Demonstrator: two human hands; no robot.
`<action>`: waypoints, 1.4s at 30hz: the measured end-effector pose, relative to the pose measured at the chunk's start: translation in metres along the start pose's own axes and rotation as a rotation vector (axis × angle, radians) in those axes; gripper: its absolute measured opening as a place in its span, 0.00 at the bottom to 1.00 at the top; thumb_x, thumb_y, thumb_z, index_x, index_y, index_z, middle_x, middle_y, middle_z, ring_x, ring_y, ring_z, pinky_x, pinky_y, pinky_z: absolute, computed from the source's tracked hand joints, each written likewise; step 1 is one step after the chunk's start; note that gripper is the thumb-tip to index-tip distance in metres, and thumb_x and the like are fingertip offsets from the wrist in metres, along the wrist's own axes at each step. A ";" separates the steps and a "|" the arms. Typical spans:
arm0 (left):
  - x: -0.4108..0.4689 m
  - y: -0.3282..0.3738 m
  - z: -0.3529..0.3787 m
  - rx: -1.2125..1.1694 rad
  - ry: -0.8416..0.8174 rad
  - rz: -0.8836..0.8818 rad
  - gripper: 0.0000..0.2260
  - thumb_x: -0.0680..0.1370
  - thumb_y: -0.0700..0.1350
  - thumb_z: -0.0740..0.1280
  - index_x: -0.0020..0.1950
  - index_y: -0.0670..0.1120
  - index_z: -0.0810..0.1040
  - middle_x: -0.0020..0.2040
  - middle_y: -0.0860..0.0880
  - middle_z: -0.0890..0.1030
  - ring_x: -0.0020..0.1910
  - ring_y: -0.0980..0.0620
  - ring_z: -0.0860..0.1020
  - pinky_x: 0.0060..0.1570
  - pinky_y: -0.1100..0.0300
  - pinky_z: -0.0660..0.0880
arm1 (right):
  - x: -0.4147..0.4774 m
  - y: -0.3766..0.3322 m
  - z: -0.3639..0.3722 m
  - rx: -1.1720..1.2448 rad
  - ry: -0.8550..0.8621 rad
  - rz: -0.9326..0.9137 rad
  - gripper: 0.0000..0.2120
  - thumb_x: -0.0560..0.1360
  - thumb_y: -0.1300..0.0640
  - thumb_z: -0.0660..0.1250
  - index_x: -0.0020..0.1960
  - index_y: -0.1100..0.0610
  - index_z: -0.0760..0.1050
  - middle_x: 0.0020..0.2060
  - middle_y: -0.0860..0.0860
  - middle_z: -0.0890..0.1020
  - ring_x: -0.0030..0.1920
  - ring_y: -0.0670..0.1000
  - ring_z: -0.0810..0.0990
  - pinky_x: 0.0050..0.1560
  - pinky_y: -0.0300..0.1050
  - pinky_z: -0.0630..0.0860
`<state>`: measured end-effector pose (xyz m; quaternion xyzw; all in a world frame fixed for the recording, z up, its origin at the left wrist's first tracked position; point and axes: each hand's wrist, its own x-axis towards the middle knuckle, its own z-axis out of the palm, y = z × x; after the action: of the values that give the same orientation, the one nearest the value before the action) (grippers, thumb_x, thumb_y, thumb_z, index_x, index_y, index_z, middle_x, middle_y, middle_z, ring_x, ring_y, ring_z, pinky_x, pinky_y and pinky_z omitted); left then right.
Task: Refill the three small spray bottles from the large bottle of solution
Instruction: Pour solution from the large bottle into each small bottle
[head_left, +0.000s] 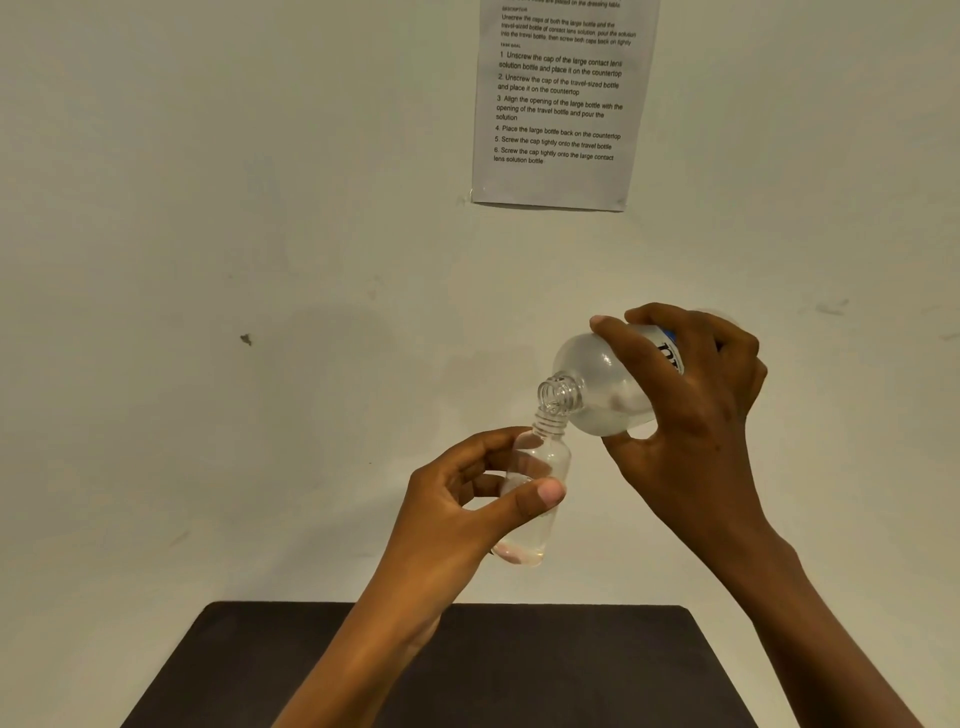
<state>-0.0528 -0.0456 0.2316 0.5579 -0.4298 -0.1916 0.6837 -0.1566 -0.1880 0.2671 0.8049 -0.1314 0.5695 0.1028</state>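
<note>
The left hand (457, 499) grips one small bottle (535, 488), uncapped and held upright in the air above the dark bench (519, 670). The right hand (696, 410), fingers curled round the large bottle (602, 384), tips its open neck onto the small one's mouth. Only a shallow pool shows in the small bottle, so this fill appears barely begun; the other two small bottles and all caps are out of sight, their state unknown.
</note>
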 end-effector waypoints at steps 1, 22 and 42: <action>0.001 -0.001 0.000 0.002 0.002 0.001 0.17 0.61 0.54 0.75 0.49 0.60 0.79 0.50 0.56 0.83 0.49 0.57 0.81 0.39 0.66 0.79 | 0.000 0.000 0.000 0.001 0.001 -0.001 0.33 0.62 0.62 0.75 0.64 0.49 0.68 0.60 0.57 0.73 0.62 0.58 0.62 0.59 0.49 0.59; 0.000 -0.003 0.001 0.014 -0.006 0.001 0.19 0.60 0.54 0.72 0.50 0.59 0.78 0.51 0.56 0.83 0.50 0.57 0.81 0.37 0.66 0.78 | -0.002 0.001 0.000 -0.010 0.017 -0.003 0.31 0.63 0.58 0.72 0.64 0.50 0.68 0.60 0.57 0.74 0.62 0.57 0.62 0.59 0.48 0.59; -0.003 0.003 0.001 -0.018 -0.007 0.006 0.16 0.62 0.54 0.75 0.48 0.60 0.78 0.48 0.58 0.83 0.48 0.60 0.80 0.34 0.68 0.77 | 0.000 0.001 -0.004 -0.004 0.009 -0.012 0.33 0.62 0.61 0.75 0.64 0.50 0.69 0.60 0.57 0.73 0.62 0.58 0.62 0.59 0.48 0.59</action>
<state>-0.0556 -0.0428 0.2331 0.5498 -0.4321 -0.1955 0.6876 -0.1601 -0.1875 0.2681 0.8028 -0.1273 0.5723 0.1086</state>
